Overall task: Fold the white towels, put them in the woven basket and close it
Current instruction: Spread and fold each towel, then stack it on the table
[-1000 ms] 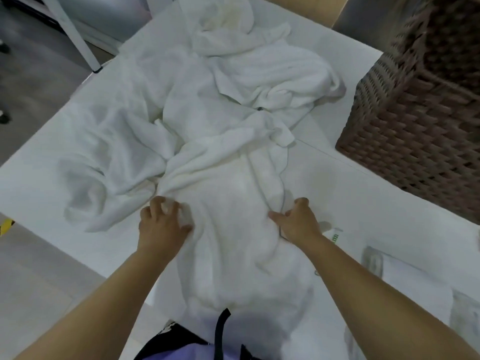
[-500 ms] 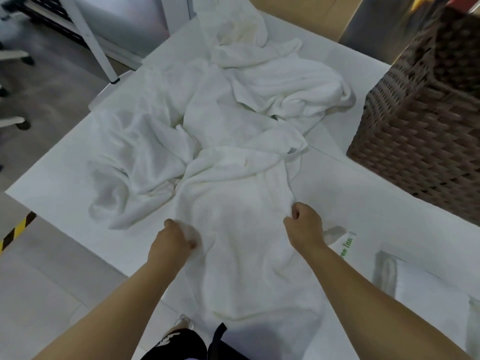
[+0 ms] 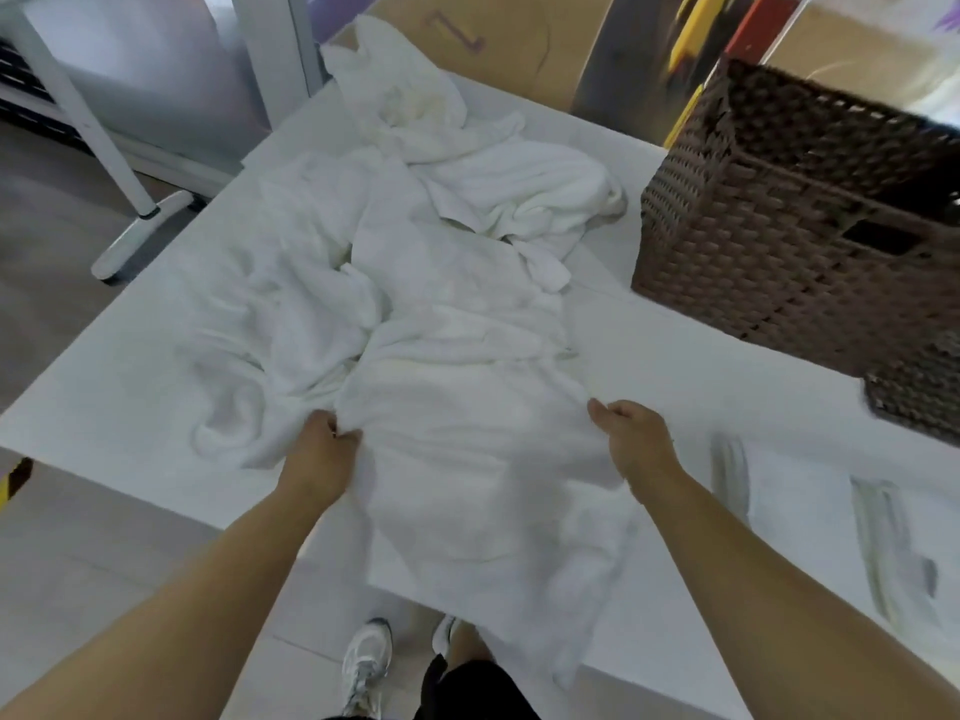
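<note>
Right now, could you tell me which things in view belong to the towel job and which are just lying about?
Job: towel gripped by left hand and right hand; crumpled towel pile; woven basket.
Lying about: cardboard box; flat packets at right.

The person is wearing white-and-grey sneakers [image 3: 366, 662] and black legwear [image 3: 475, 688]; left hand [image 3: 322, 449], right hand [image 3: 631, 439] and forearms [image 3: 208, 589] are showing bare.

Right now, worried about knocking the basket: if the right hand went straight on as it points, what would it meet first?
Probably the heap of towels, not the basket: the right hand, gripping the near towel, points away and slightly left. Depth is unclear.
</note>
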Available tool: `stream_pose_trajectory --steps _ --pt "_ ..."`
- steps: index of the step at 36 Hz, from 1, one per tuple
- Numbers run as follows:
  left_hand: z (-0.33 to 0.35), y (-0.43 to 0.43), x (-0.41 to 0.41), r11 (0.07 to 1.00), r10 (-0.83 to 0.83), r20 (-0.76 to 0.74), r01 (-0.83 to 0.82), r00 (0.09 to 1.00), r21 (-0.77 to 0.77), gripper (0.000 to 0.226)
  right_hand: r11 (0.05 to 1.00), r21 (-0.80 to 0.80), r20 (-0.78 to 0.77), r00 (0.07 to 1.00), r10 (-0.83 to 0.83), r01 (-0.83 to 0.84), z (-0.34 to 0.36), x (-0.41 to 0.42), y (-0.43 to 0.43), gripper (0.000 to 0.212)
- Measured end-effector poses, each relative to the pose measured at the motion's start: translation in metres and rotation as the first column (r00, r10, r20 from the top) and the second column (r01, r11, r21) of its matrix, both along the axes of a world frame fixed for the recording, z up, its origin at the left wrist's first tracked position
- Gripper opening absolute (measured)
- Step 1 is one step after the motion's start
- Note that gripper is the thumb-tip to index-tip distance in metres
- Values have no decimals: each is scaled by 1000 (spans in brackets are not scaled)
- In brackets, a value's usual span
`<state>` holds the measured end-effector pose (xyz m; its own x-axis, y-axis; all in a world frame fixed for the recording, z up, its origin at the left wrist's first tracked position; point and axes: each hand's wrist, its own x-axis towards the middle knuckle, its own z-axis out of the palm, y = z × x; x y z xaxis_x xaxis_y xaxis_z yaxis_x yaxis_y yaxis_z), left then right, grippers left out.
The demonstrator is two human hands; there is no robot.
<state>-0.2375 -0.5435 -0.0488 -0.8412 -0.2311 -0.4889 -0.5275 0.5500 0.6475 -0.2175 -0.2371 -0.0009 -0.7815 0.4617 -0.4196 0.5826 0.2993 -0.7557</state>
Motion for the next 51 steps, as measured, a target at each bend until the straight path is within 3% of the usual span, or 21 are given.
stream_pose_trajectory --steps 4,8,11,15,18,20,22,25,29,33,37,42,46,49,51 --pt "22 -19 -6 996 63 -111 -56 992 70 24 998 -23 -92 994 -61 60 22 9 -7 43" --pt "53 -34 -15 985 121 -269 -83 955 149 23 968 25 -301 925 -231 249 63 25 -6 27" --pt "76 -36 -19 978 92 -351 -18 932 208 21 951 28 -440 858 -265 308 87 45 -9 17" --pt "96 -31 -17 964 21 -400 87 916 250 12 971 -33 -224 945 -236 235 84 68 -17 23" --pt "109 -28 -11 912 3 -359 144 934 383 7 951 -250 -39 979 -199 183 81 84 -17 31" --pt "118 -29 -8 889 -27 -347 181 938 420 10 910 -364 -30 975 -222 196 83 92 -17 39" --pt "129 -32 -5 869 -73 -345 230 936 439 29 874 -432 -76 957 -281 222 91 99 -17 41" --pt "146 -39 -3 855 -164 -383 325 909 405 44 859 -456 -161 928 -336 232 108 105 -13 35" --pt "170 -41 0 839 -236 -451 414 861 352 47 920 -343 -332 891 -309 191 140 112 -5 28" --pt "199 -40 4 840 -295 -504 472 812 269 47 981 -32 -456 870 -185 192 171 122 7 30" --pt "226 -39 15 843 -385 -511 519 768 145 51 943 230 -535 841 -84 241 199 136 14 23" --pt "258 -25 39 889 -398 -619 451 677 -77 26 903 280 -631 771 -81 324 227 163 16 18" --pt "272 -18 68 887 -446 -698 382 560 -260 20 857 387 -659 752 -1 341 230 195 13 11" --pt "266 -21 89 889 -432 -753 376 496 -263 16 848 431 -640 767 44 310 221 219 12 3" --pt "259 -24 104 899 -400 -750 385 527 -209 13 883 380 -611 791 16 275 212 234 13 3"
